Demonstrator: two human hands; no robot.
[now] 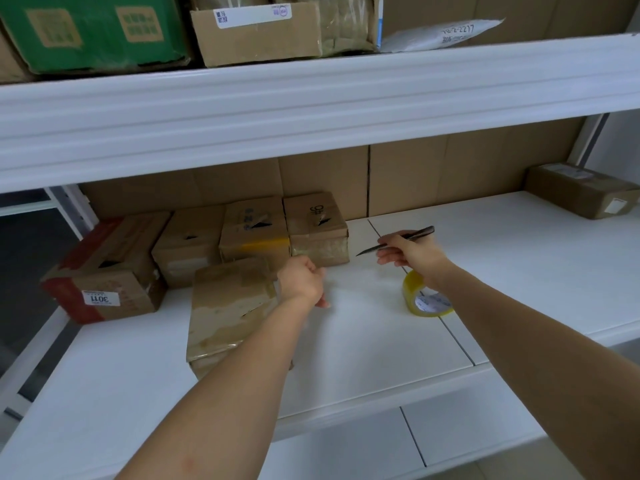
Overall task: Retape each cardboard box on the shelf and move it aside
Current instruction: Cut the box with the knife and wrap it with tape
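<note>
In the head view, the left hand (301,279) is curled into a fist holding nothing, just beside a taped, creased cardboard box (228,306) at its 8 o'clock on the smooth white shelf (363,341). The right hand (412,252) pinches a slim dark blade (398,241) in its fingers (386,259), with a glossy yellowish tape roll (424,299) at its 5 o'clock.

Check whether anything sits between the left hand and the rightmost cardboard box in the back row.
Nothing visible does. The left hand is just in front of the brown cardboard box; the yellowish tape roll lies off to the right.
</note>
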